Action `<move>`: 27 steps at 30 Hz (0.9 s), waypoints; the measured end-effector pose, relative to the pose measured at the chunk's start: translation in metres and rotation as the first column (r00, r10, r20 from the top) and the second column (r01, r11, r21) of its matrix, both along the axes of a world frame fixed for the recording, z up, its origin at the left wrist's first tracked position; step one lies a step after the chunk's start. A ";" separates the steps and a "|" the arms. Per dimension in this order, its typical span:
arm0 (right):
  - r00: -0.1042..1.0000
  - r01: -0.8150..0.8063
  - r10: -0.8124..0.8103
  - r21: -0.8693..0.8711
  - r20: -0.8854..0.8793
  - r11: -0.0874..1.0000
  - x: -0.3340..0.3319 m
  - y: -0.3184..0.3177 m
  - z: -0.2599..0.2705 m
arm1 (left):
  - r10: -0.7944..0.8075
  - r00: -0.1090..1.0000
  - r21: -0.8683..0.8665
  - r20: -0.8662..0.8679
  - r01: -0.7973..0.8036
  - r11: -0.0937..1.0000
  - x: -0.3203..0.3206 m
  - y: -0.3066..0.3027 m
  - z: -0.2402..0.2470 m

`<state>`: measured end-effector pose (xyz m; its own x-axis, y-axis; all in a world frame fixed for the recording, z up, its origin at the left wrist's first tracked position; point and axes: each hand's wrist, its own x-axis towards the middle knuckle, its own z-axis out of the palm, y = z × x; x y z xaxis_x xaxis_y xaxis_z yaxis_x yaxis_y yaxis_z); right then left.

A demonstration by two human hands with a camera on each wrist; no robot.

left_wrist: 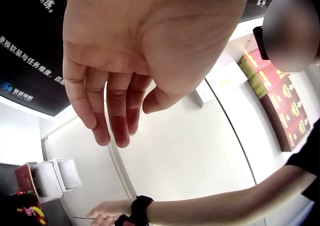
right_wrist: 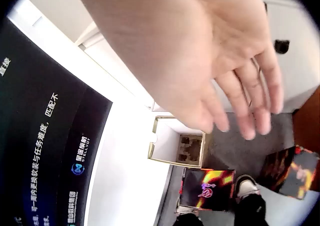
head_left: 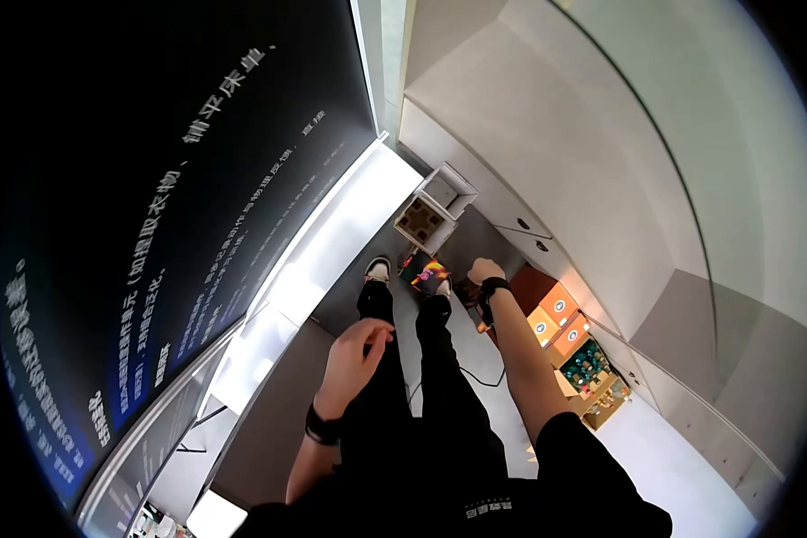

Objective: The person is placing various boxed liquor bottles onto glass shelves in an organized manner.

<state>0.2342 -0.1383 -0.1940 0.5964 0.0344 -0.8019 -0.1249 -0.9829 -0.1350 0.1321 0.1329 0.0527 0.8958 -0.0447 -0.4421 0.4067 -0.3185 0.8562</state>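
A flame-printed box rests on the floor near the person's shoes, its dark, brightly coloured face turned upward. Neither hand touches it. The left hand hangs above with fingers side by side and loosely bent, small gaps between some of them, pinching nothing. The right hand shows its palm, fingers extended and slightly apart, also holding nothing.

The box looks like stiff printed card, so it should keep its shape under a light grip, though its corners could dent if squeezed. Its face looks rather glossy and may be slippery; a hold on two opposite sides, low down, seems safer than a pinch on the top. Its weight cannot be told, since its inside is hidden.

Just beyond it stands an open box with pale inner walls; a brown insert with cut-out recesses lies inside, looking like moulded or cut packing. Next to that insert, the head view shows another white-walled opening; whether it belongs to the same box is unclear. A second dark printed box stands on the other side of the shoes, closed as far as can be seen, contents hidden
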 end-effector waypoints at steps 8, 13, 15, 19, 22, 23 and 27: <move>0.947 0.195 -0.225 0.145 0.229 0.970 0.047 0.017 -0.110 | 0.069 0.992 0.239 -0.106 -0.042 0.970 -0.051 0.041 -0.070; 0.882 0.427 -0.429 0.052 0.197 0.903 0.081 0.004 -0.187 | 0.200 0.958 0.251 -0.204 -0.146 0.957 -0.075 0.041 -0.093; 0.883 0.386 -0.401 0.109 0.245 0.916 0.083 -0.013 -0.243 | 0.207 0.954 0.233 -0.217 -0.155 0.960 -0.083 0.035 -0.101; 0.737 0.648 -0.671 0.199 0.081 0.735 0.085 -0.022 -0.288 | 0.210 0.935 0.203 -0.286 -0.155 0.967 -0.094 0.028 -0.113; 0.910 0.235 -0.272 0.151 0.313 0.960 0.078 -0.045 -0.329 | 0.222 0.927 0.220 -0.302 -0.159 0.962 -0.097 0.029 -0.110; 0.910 0.237 -0.274 0.151 0.311 0.960 0.074 -0.049 -0.332 | 0.219 0.928 0.234 -0.300 -0.151 0.960 -0.098 0.029 -0.109; 0.781 0.215 -0.313 0.238 0.540 0.947 0.058 -0.052 -0.294 | 0.219 0.934 0.230 -0.282 -0.156 0.961 -0.091 0.029 -0.094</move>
